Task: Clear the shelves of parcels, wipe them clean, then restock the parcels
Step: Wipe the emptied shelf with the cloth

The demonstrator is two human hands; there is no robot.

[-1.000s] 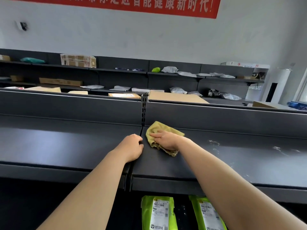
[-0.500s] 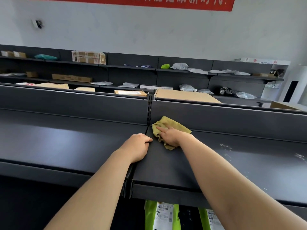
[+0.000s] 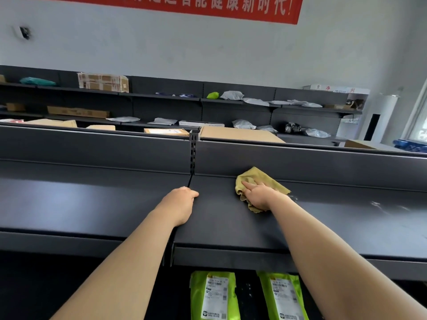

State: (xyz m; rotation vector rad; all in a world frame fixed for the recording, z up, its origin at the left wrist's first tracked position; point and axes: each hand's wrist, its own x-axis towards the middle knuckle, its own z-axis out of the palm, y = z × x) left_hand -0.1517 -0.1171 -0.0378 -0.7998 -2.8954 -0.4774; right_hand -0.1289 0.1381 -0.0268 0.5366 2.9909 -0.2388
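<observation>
A dark grey shelf (image 3: pixel 231 222) runs across the view with no parcels on its top board. My right hand (image 3: pixel 257 196) presses flat on a yellow-green cloth (image 3: pixel 258 179) near the shelf's back wall, right of the slotted upright (image 3: pixel 193 153). My left hand (image 3: pixel 181 203) rests on the seam between the two shelf boards, its fingers curled under and out of sight. Two green parcels (image 3: pixel 213 296) (image 3: pixel 283 296) with white labels lie on the level below.
Brown cardboard boxes (image 3: pixel 240 135) sit behind the back wall. A far wall shelf unit (image 3: pixel 161 98) carries boxes and grey mail bags. Pale smears (image 3: pixel 381 206) mark the board to the right. A white appliance (image 3: pixel 379 116) stands far right.
My right hand has slid the cloth to the right along the back of the board, away from the upright. The left hand has stayed on the seam.
</observation>
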